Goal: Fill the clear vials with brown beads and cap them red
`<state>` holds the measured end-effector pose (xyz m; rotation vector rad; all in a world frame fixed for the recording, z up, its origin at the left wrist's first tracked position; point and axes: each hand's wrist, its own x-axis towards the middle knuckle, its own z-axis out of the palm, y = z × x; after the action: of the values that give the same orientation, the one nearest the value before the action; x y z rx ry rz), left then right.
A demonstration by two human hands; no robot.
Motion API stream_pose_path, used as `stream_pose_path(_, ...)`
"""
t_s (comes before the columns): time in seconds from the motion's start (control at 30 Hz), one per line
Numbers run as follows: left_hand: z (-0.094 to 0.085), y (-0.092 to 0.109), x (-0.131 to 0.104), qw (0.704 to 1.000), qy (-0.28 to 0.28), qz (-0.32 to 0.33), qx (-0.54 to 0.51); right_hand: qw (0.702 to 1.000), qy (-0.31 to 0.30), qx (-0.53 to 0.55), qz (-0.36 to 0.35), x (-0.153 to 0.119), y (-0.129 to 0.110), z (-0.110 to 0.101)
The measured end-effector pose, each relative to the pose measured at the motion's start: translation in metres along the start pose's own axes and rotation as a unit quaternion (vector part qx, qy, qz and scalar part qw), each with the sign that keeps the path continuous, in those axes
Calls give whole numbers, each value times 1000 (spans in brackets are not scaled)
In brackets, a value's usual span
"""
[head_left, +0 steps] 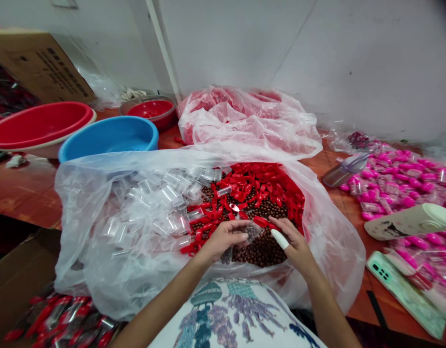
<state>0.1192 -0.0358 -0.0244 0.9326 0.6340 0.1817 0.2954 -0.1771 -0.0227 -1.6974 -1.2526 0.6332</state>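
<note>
My left hand (225,238) is closed in a pinch around a clear plastic tube (255,232). My right hand (296,245), with a white cover on one digit (280,239), grips a small red plastic cap (260,221) at the tube's upper end. Whether cap and tube touch I cannot tell. Both hands are above an open clear plastic bag (328,232). In it lie brown round beads (259,253) under my hands, loose red caps (245,179) behind them, and a pile of clear tubes (146,208) to the left.
A blue basin (110,137) and red basins (41,123) stand at the back left. Behind the bag is another bag (252,121) of red pieces. At right are pink capped tubes (400,174), a cream bottle (411,220) and a phone (404,292). Filled red-capped tubes (70,319) lie lower left.
</note>
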Motion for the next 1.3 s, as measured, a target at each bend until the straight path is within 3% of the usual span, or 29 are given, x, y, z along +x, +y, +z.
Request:
stream_pose_path(0.2, -1, -4, 2, 1000, 4, 14, -4, 996, -3, -55, -67, -2, -4, 7)
stream_pose_path(0.43, 0, -6, 2, 1000, 24, 16, 8, 988, -54, -86, -119, -3, -3, 5)
stream_pose_path(0.67, 0, -1, 0, 999, 26, 28, 30, 965, -72, -141, -207, -3, 2, 7)
stream_pose_path(0.93, 7, -7, 3, 997, 12, 65, 45, 984, 11, -144, -102, -5, 1, 34)
stream_pose_path(1.3, 10, -12, 0, 989, 71, 102, 75, 968, 36, -181, -170, -4, 8, 49)
